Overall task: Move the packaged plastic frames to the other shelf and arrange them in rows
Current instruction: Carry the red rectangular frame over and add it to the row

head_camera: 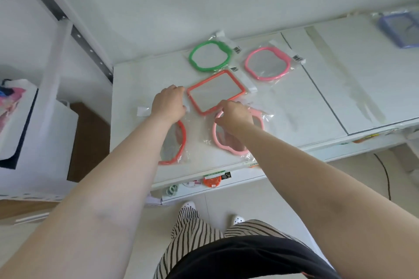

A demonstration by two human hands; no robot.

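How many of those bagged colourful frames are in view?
6: green frame and pink frame at back, orange rectangle mid-shelf, red frame and light-pink frame under the hands, purple frame far right.

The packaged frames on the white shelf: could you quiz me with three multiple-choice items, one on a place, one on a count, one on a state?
1. Where is the green frame?
A. far row, left of the pink frame
B. nearest the shelf's front edge
C. on the floor

2. How many rectangular frames lie on the shelf?
A. three
B. none
C. one

3. What is the right hand doing?
A. hanging idle
B. resting on the light pink frame
C. holding the green frame

Answers: 1 A, it lies at the back beside pink; 2 C, only the orange-red rectangular frame; 3 B, its curled fingers sit on that package.
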